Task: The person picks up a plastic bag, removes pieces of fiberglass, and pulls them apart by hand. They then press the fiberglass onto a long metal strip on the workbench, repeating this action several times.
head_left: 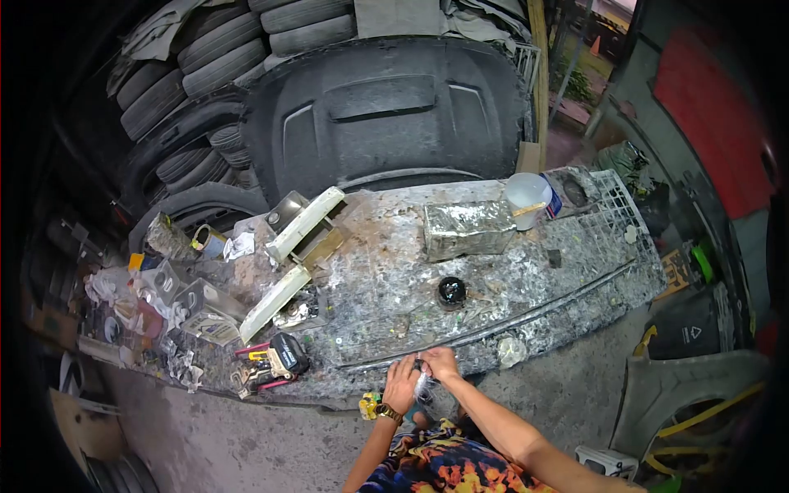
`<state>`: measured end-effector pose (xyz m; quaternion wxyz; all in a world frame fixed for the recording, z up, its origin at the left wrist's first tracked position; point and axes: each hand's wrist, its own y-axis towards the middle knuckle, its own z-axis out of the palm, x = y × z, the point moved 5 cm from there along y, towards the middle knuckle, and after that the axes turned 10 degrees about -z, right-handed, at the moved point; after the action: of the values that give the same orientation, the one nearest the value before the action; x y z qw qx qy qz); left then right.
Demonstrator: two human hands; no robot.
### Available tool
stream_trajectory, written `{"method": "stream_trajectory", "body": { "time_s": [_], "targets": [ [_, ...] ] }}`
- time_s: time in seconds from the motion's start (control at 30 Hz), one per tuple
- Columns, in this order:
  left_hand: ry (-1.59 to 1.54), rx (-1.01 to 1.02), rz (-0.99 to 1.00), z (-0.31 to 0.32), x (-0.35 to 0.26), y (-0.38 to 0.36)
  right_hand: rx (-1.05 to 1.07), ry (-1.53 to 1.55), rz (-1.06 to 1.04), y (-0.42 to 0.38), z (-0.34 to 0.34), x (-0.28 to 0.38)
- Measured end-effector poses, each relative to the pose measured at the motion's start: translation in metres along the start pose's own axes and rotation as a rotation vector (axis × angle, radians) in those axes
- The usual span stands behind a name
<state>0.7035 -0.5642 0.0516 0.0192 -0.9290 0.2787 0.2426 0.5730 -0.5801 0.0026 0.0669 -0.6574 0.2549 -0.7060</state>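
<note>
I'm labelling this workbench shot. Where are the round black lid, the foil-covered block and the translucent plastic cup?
Round black lid (451, 291), head view, on its glossy top.
Foil-covered block (468, 229), head view, on its front face.
Translucent plastic cup (524, 200), head view, on its side wall.

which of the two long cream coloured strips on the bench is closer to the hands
The lower cream strip, lying beside the black power tool. The other strip sits further up the bench, farther from both hands.

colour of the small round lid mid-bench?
Glossy black: the small round lid sits on the paint-spattered bench, clearest in the head view.
</note>
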Motion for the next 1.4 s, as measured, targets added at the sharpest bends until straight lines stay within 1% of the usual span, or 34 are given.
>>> {"method": "stream_trajectory", "body": {
  "time_s": [0.03,0.1,0.13,0.2,0.23,0.3,0.33,0.4,0.43,0.5,0.6,0.73,0.8,0.9,1.03,1.1,1.13,1.17,1.2,1.23,1.27,1.33,1.37,1.4],
  "targets": [
    [0.02,0.008,-0.026,0.005,0.001,0.0,-0.003,0.0,0.001,-0.003,-0.002,-0.002],
    [0.043,0.014,-0.055,0.005,0.0,0.001,-0.065,0.071,-0.107,-0.007,-0.007,0.001],
    [0.057,0.018,-0.079,0.005,-0.002,0.001,-0.059,0.069,-0.107,-0.014,-0.013,-0.001],
    [0.069,0.014,-0.11,0.004,-0.008,0.004,-0.021,-0.413,-0.419,-0.052,-0.023,0.045],
    [0.089,0.012,-0.132,0.005,-0.01,0.005,-0.016,-0.417,-0.419,-0.059,-0.025,0.052],
    [0.12,0.008,-0.166,0.005,-0.014,0.008,0.188,-0.799,-0.621,-0.07,-0.016,0.066],
    [0.119,0.01,-0.164,0.005,-0.016,0.009,0.186,-0.8,-0.619,-0.066,-0.016,0.066],
    [0.105,0.017,-0.189,0.005,-0.016,0.012,0.215,-0.89,-0.811,-0.058,-0.007,0.069],
    [0.106,0.018,-0.187,0.004,-0.016,0.013,0.213,-0.888,-0.811,-0.052,-0.006,0.069],
    [0.125,0.028,-0.176,0.003,-0.016,0.015,0.37,-1.103,-0.605,-0.038,-0.002,0.058],
    [0.181,-0.021,-0.208,-0.007,-0.018,0.011,0.394,-1.169,-0.566,-0.032,-0.001,0.054],
    [0.204,-0.014,-0.253,-0.006,-0.013,0.008,0.387,-1.191,-0.545,-0.028,-0.001,0.042],
    [0.184,0.033,-0.29,0.0,-0.008,0.009,0.396,-1.178,-0.489,-0.027,-0.001,0.037],
    [0.158,0.058,-0.326,0.003,-0.004,0.009,0.358,-1.196,-0.506,-0.032,-0.004,0.035],
    [0.164,0.047,-0.319,-0.001,-0.005,0.007,0.38,-1.188,-0.494,-0.041,-0.009,0.045],
    [0.145,-0.035,-0.212,-0.018,-0.013,0.001,0.429,-1.127,-0.519,-0.059,-0.019,0.069],
    [0.145,-0.036,-0.21,-0.027,-0.016,-0.005,0.426,-1.128,-0.52,-0.064,-0.028,0.065],
    [0.018,-0.039,-0.237,-0.038,-0.018,-0.014,0.345,-1.012,-0.591,-0.072,-0.04,0.062],
    [-0.11,-0.042,-0.267,-0.049,-0.022,-0.022,0.266,-0.895,-0.658,-0.082,-0.046,0.073],
    [-0.204,-0.076,-0.342,-0.059,-0.026,-0.026,0.297,-0.72,-0.347,-0.089,-0.055,0.067],
    [-0.204,-0.073,-0.348,-0.059,-0.028,-0.024,0.303,-0.719,-0.343,-0.091,-0.051,0.064],
    [-1.403,-0.11,-0.723,-0.045,-0.019,-0.026,0.362,0.007,-0.006,-0.099,-0.028,0.047],
    [-1.58,-0.063,-0.824,-0.038,-0.025,-0.023,0.373,0.12,-0.014,-0.106,-0.011,0.062],
    [-1.582,-0.067,-0.834,-0.039,-0.028,-0.017,0.378,0.117,-0.006,-0.102,-0.004,0.05]
  ]
}}
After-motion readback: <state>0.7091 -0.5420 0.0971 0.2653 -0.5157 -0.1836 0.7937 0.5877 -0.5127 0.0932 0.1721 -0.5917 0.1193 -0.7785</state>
